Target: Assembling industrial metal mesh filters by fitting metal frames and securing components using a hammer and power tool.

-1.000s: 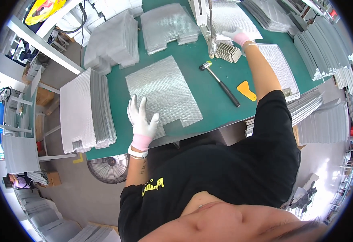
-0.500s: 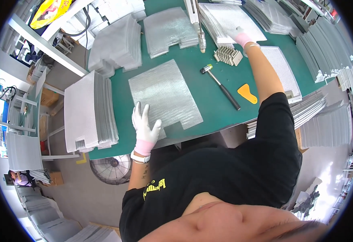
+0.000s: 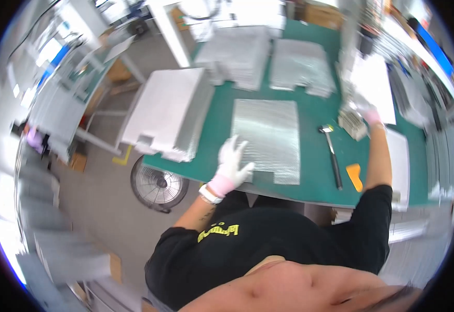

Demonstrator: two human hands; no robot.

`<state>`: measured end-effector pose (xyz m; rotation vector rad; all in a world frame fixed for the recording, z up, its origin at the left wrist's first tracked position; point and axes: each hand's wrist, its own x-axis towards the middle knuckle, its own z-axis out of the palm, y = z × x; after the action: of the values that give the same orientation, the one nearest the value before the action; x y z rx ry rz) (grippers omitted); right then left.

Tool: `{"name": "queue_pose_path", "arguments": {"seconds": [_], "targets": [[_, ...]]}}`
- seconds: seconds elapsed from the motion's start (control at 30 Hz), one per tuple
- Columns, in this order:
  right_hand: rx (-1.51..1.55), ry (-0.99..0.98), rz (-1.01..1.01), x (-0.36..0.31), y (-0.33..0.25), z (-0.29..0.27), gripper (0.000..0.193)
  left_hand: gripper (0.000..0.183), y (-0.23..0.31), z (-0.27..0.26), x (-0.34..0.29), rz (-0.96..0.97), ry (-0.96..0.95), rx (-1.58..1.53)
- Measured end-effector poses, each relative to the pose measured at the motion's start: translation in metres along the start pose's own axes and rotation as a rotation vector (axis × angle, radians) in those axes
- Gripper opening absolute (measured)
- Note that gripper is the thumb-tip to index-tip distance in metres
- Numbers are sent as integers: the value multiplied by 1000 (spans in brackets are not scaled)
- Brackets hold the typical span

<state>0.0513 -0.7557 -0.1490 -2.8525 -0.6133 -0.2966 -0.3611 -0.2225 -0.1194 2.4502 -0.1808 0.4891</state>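
Note:
My left hand (image 3: 231,164), in a white glove with a pink cuff, rests with spread fingers at the near left edge of a silver mesh-textured sheet (image 3: 271,138). The sheet lies flat on the green table and has a notch in its near edge. My right hand (image 3: 368,112), gloved the same way, reaches far right between a stack of white sheets (image 3: 376,83) and a row of beige metal pieces (image 3: 352,125). Its fingers are smeared by motion, so any hold is unclear. A black-handled mallet (image 3: 333,158) and a yellow scraper (image 3: 354,177) lie nearer.
A tall stack of notched sheets (image 3: 167,101) stands at the left table edge. Two further stacks, one grey (image 3: 240,49) and one silver (image 3: 301,62), sit at the back. A white panel (image 3: 397,161) lies far right. A floor fan (image 3: 159,182) stands below the table.
The whole view has swung, so the table's things appear farther right and lower. My left hand stays at the sheet's edge; my right hand has come nearer the beige metal pieces.

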Motion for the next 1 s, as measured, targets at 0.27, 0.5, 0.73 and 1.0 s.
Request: {"name": "queue_pose_path", "arguments": {"seconds": [0.27,0.5,0.73,1.0], "targets": [[92,-18,520,33,-25,-27,89,72,7,-21,-23,-80,56,34],[317,1042,504,23,-83,-119,83,72,5,-36,-39,-131,88,21],[464,1111,122,-11,-112,-108,77,64,5,-35,-22,-1,26,-129],[797,1306,419,-68,-203,-143,58,53,33,-31,16,107,-254,-451]]}}
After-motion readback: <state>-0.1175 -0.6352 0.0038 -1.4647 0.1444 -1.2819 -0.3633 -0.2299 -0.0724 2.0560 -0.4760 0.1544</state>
